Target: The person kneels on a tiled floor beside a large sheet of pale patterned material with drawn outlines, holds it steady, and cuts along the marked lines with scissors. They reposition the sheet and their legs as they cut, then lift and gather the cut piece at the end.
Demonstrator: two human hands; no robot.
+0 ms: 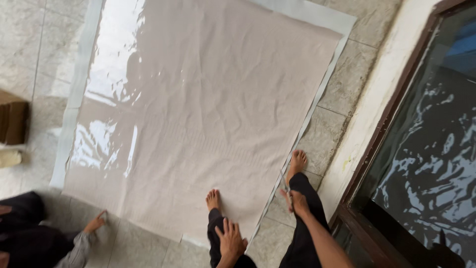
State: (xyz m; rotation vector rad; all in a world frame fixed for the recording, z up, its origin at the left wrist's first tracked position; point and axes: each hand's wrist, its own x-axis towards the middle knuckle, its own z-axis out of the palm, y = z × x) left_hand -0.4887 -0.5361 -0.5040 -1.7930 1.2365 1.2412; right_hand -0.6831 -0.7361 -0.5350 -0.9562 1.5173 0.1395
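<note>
A large beige sheet (pixel 208 114) lies spread flat on the tiled floor (pixel 347 79), over a slightly wider pale grey sheet (pixel 74 99) whose edges show along the left, far and right sides. The beige sheet looks thin and light, like paper or coated cloth. It is finely crinkled all over, and a glossy film on its left part throws back bright glare. It would likely flop and crease when lifted, and that slick stretch may slide under the fingers. The safest places to take hold seem to be the corners and the near edge.

The person stands barefoot at the near right corner, one foot (pixel 213 199) on the beige sheet, the other foot (pixel 297 163) out on the tiles. The left hand (pixel 230 239) rests on the dark trouser knee with its fingers spread and holds nothing. The right hand (pixel 296 202) sits by the other knee and seems to pinch a thin, straight tool (pixel 284 182); what it is cannot be told.

At the near left a co-worker's hand (pixel 95 223) in a grey sleeve presses the floor just beside the sheet's corner. A brown box (pixel 12 121) stands at the left. A dark window (pixel 431 149) in a brown frame fills the right.
</note>
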